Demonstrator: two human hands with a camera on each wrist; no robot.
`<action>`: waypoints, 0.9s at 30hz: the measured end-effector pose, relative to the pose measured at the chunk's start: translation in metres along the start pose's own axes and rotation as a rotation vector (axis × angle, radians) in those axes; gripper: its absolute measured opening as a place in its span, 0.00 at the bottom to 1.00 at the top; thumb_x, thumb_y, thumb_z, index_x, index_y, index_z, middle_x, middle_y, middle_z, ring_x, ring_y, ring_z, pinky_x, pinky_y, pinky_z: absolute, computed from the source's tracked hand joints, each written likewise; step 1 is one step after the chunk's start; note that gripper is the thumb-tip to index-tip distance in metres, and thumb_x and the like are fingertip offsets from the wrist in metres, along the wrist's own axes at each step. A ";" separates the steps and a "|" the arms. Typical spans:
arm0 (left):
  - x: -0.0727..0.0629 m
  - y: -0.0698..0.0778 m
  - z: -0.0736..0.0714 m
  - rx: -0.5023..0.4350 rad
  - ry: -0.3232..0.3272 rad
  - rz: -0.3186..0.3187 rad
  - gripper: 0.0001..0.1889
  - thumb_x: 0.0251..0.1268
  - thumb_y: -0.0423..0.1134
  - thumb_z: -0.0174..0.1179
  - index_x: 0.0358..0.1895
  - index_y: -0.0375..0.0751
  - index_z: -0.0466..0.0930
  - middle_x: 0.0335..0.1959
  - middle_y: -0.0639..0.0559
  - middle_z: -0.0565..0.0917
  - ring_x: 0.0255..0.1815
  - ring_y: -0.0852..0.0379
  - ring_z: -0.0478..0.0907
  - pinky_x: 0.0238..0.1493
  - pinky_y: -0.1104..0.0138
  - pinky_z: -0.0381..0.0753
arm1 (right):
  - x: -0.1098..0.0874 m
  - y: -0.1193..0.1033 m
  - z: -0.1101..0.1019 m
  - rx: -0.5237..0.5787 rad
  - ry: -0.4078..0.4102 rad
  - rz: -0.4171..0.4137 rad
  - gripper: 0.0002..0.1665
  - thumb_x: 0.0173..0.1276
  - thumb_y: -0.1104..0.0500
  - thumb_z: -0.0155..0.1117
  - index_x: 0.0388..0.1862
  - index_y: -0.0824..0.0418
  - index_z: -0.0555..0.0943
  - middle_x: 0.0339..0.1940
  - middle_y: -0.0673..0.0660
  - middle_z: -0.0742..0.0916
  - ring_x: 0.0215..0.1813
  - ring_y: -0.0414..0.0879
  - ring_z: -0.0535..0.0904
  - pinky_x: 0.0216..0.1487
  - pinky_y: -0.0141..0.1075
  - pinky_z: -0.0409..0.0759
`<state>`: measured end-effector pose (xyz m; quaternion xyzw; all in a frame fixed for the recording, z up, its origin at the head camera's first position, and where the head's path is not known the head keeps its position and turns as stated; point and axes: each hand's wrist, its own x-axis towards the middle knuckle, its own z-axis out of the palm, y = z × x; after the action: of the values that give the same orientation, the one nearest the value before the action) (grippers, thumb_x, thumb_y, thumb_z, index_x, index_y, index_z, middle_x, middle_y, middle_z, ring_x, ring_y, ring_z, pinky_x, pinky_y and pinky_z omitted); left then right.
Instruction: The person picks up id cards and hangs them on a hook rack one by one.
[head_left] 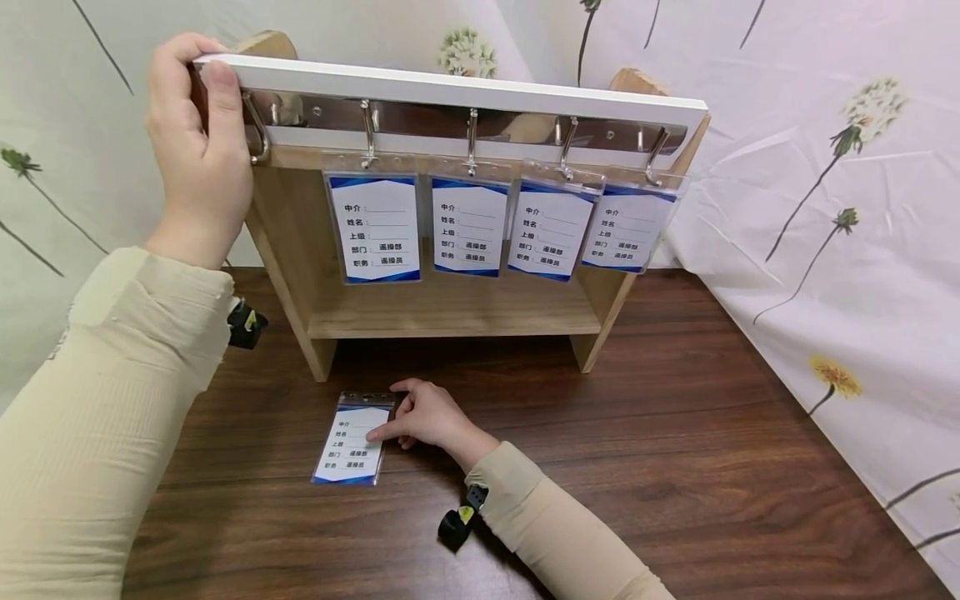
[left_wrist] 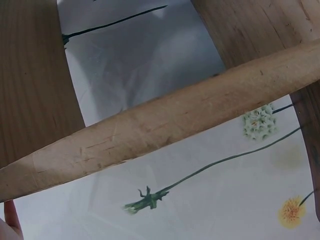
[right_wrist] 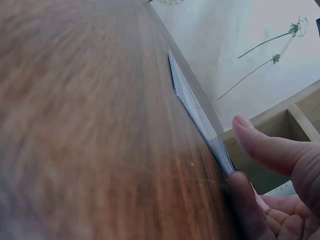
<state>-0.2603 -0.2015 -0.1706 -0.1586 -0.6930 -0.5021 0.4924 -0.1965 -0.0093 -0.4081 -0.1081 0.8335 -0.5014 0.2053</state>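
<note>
My left hand point(head_left: 197, 150) grips the left end of a white-topped hook rack point(head_left: 465, 82), thumb on the front. In the left wrist view only a bit of finger shows at the lower left corner. A clear-sleeved ID badge point(head_left: 348, 446) with a blue border lies flat on the table. My right hand point(head_left: 431, 417) is at the badge's right edge, thumb stretched over its face. In the right wrist view the index fingertip point(right_wrist: 241, 192) meets the end of the badge point(right_wrist: 192, 107), with the thumb held apart from it. Several similar badges point(head_left: 375, 225) hang from metal hooks.
The rack's wooden frame point(head_left: 450, 321) stands on the dark wood table point(head_left: 675, 467), with a shelf across its lower part. Behind and to the right hangs a pale flower-printed cloth point(head_left: 810, 167). The leftmost hook point(head_left: 257, 129) bears no badge.
</note>
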 end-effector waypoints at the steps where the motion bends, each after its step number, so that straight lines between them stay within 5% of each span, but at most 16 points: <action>1: 0.000 0.000 0.000 -0.001 -0.001 0.001 0.11 0.76 0.33 0.44 0.51 0.48 0.74 0.41 0.69 0.69 0.43 0.71 0.67 0.52 0.75 0.62 | 0.000 0.000 0.000 -0.008 -0.002 -0.003 0.44 0.50 0.56 0.82 0.66 0.62 0.74 0.20 0.49 0.82 0.16 0.40 0.76 0.20 0.31 0.74; 27: -0.001 -0.001 0.000 0.015 -0.010 0.019 0.11 0.76 0.34 0.43 0.51 0.47 0.74 0.41 0.69 0.68 0.44 0.72 0.67 0.51 0.75 0.62 | 0.003 -0.001 0.005 -0.141 0.051 -0.017 0.43 0.49 0.61 0.82 0.65 0.61 0.75 0.20 0.48 0.80 0.15 0.40 0.76 0.24 0.29 0.75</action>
<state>-0.2605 -0.2017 -0.1713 -0.1644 -0.6976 -0.4914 0.4948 -0.1967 -0.0148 -0.4104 -0.1169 0.8707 -0.4458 0.1717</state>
